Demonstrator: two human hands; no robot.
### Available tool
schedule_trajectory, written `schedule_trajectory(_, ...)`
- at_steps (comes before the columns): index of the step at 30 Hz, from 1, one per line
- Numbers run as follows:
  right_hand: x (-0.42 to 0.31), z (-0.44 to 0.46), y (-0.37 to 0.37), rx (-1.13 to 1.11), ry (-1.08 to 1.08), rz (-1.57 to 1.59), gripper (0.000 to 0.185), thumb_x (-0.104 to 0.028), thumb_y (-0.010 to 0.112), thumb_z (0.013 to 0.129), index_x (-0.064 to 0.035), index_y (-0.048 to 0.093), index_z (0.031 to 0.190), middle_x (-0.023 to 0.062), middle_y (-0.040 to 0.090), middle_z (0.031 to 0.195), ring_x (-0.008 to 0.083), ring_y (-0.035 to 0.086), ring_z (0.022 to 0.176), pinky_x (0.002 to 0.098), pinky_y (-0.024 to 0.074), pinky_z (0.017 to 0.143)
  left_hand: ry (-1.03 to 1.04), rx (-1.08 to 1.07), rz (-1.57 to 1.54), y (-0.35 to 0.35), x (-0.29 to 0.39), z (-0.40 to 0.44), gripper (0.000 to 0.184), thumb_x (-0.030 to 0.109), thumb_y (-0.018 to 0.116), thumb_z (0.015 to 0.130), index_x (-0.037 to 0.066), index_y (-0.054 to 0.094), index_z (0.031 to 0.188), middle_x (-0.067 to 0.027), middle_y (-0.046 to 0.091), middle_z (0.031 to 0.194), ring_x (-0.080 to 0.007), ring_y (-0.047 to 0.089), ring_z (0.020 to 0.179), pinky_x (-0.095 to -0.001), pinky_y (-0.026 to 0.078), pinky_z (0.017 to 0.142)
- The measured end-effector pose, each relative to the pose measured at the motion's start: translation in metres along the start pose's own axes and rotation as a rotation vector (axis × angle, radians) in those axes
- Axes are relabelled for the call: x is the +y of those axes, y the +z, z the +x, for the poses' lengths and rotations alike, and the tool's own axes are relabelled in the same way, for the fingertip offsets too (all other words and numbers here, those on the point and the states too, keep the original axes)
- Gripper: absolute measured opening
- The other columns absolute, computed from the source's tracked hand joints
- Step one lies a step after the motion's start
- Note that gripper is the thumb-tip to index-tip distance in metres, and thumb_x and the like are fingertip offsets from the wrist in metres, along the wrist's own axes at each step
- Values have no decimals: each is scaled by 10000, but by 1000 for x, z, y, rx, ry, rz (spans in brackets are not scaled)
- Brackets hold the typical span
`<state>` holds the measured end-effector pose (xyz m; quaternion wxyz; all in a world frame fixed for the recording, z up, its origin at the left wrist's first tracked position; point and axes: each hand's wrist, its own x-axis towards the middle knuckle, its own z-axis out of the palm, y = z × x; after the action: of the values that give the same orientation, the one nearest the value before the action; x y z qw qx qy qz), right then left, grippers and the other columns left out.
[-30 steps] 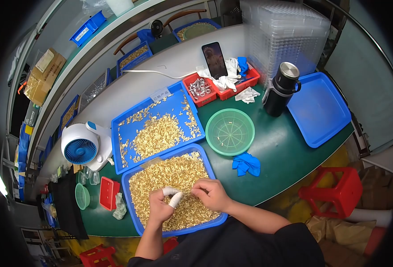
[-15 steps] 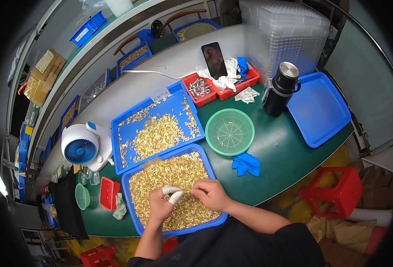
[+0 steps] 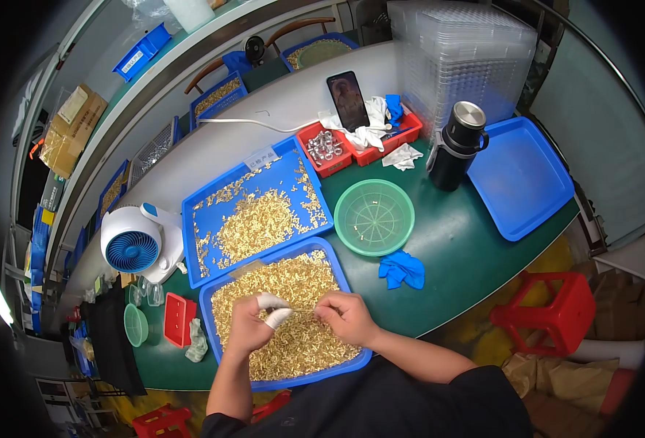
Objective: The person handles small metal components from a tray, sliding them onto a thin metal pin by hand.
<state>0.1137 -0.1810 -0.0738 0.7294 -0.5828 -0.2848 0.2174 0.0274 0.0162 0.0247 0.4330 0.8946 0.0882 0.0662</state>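
Dark green tabletop [image 3: 457,255] curves across the view; clock directions below are taken from the near blue tray [image 3: 340,269], with twelve pointing away from the wearer. That tray is heaped with small golden pieces [image 3: 304,354], and both hands are above it. The left hand [image 3: 249,321] has white coverings on its thumb and forefinger, which curve toward each other. The right hand [image 3: 346,321] faces it just beside, thumb and fingertips bunched. Something thin seems to lie between the two sets of fingertips, but it is too small to make out, and I cannot tell whether either grip is closed on a piece.

Toward twelve, a labelled blue tray [image 3: 207,219] adjoins the near one and carries a looser spread of golden pieces. Beyond, just past twelve, a red bin [image 3: 335,168] holds shiny metal rings, with a phone [image 3: 348,101] propped near it. Between one and two sit a round green basket [image 3: 381,204] and, farther out, a black flask [image 3: 450,159]. A crumpled blue glove [image 3: 401,270] lies at two. At ten stands a white fan [image 3: 131,252]; at nine, a red dish [image 3: 179,321].
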Motion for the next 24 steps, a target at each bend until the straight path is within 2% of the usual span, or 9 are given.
schedule_trajectory(2, 1, 1, 1, 29, -8, 32, 111, -75, 681, 938, 23, 686, 887, 105, 682, 789, 169, 641, 684, 318, 493, 625, 41, 68, -47, -20, -9, 15, 97, 71, 825, 820, 25, 765, 880, -73, 744, 805, -161, 692, 749, -299, 529, 702)
schedule_trajectory(4, -1, 0, -1, 20, -13, 14, 113, -72, 679, 942, 28, 684, 890, 102, 686, 798, 157, 640, 694, 312, 496, 631, 63, 310, 144, -32, -10, 35, 157, 32, 788, 827, -1, 730, 969, -77, 740, 928, -167, 679, 830, -304, 520, 748)
schedule_trajectory(7, 1, 0, 0, 16, 18, 7, 114, -78, 681, 943, 25, 684, 894, 102, 687, 800, 153, 636, 695, 306, 494, 631, 255, 649, 349, -32, 19, 54, 270, 33, 761, 840, 6, 710, 1104, -96, 724, 1053, -189, 658, 909, -321, 513, 800)
schedule_trajectory(8, 1, 0, 0, 18, 15, 4, 117, -78, 674, 951, 22, 682, 892, 88, 681, 798, 139, 628, 702, 297, 493, 639, 236, 522, 286, -33, 14, 48, 359, 49, 756, 844, 14, 685, 1193, -107, 707, 1125, -206, 647, 979, -329, 505, 846)
schedule_trajectory(9, 1, -1, 0, 18, 14, 3, 121, -79, 667, 960, 19, 679, 891, 74, 674, 796, 125, 620, 709, 288, 493, 646, 160, 356, 194, -29, 21, 40, 322, 56, 755, 845, 16, 703, 1160, -112, 717, 1085, -221, 668, 966, -340, 519, 829)
schedule_trajectory(11, -1, 0, 0, 4, 16, -11, 127, -82, 661, 969, 14, 677, 888, 60, 667, 790, 110, 612, 713, 281, 489, 649, 226, -3, 126, -17, 21, 28, 307, 87, 796, 824, 17, 724, 1114, -121, 735, 1013, -242, 698, 913, -351, 539, 795)
schedule_trajectory(13, -4, 1, -3, -21, 26, -36, 129, -88, 664, 968, 10, 678, 886, 61, 665, 783, 109, 610, 706, 285, 484, 641, 187, -146, 117, 6, 19, 13, 246, 87, 820, 806, 27, 751, 1034, -123, 745, 929, -251, 717, 843, -351, 555, 760)
schedule_trajectory(19, -6, 2, -3, -116, 25, -53, 133, -99, 662, 967, 1, 681, 882, 68, 667, 779, 133, 609, 677, 295, 475, 625, 57, -87, 62, 26, 16, -4, 150, 17, 818, 797, 35, 768, 937, -111, 752, 879, -229, 728, 813, -326, 561, 731)
schedule_trajectory(24, -4, 2, -2, -117, 38, -52, 134, -100, 663, 964, 0, 680, 877, 71, 661, 769, 142, 608, 674, 298, 474, 624, 28, -24, 31, 33, 11, -7, 145, 12, 820, 802, 35, 773, 937, -105, 747, 826, -226, 727, 769, -319, 558, 705)
